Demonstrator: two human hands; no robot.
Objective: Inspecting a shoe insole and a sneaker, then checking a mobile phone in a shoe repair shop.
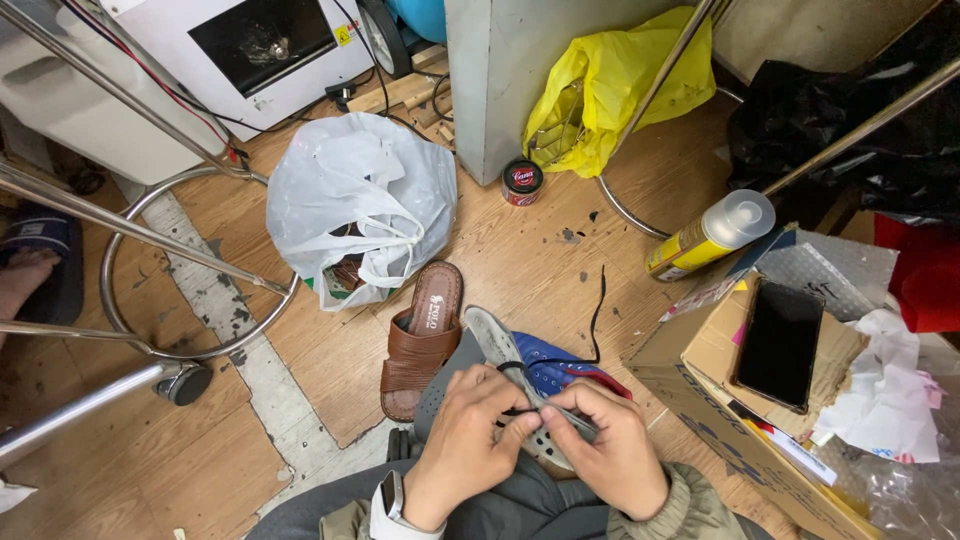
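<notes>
Shoe (520, 370): on lap, long axis running far-left to near-right. Left hand (465, 440) and right hand (610, 450) both pinch black lace (597, 305) at near end; hands equally close.

Left hand (462, 445): low in the centre of the view, back of the hand up, fingers curled inward with thumb and forefinger pinched together.
Right hand (615, 450): just beside the left, fingers bent, fingertips meeting the left's.
Left wrist: wears a white-strapped watch.
Forearms: both come in from the bottom edge, in olive sleeves.
</notes>
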